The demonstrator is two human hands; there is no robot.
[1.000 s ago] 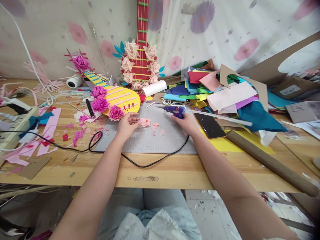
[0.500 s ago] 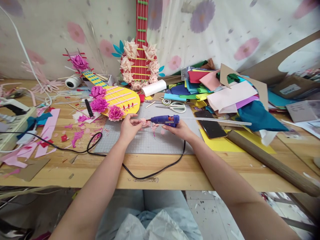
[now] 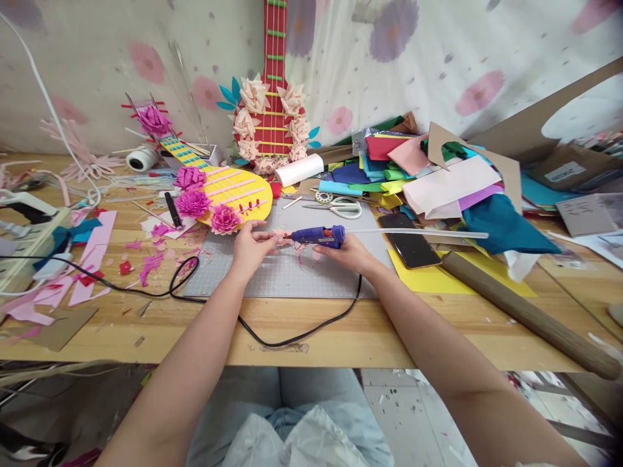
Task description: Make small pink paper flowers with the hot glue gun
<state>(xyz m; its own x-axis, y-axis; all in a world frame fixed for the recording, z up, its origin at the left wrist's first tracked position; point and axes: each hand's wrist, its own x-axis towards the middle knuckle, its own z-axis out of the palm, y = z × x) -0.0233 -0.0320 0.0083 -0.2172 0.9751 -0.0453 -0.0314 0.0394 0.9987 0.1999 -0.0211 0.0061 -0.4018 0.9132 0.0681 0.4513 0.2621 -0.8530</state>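
Note:
My right hand (image 3: 348, 254) grips a blue glue gun (image 3: 318, 235) with a long clear glue stick out of its back. Its nozzle points left at a small pale pink paper flower (image 3: 282, 237). My left hand (image 3: 250, 250) pinches that flower just above the grey cutting mat (image 3: 287, 275). Loose pink petals lie on the mat under the gun. The gun's black cord (image 3: 272, 334) loops over the table's front edge.
A yellow paper guitar (image 3: 228, 194) with magenta flowers lies left of the mat. A red guitar (image 3: 270, 123) leans on the wall. Scissors (image 3: 335, 207), a phone (image 3: 409, 240), a pile of coloured paper (image 3: 438, 181) and a cardboard tube (image 3: 525, 314) sit to the right.
My right hand lifted the glue gun from the mat's far side and brought it left to the pink flower. My left hand closed on the flower.

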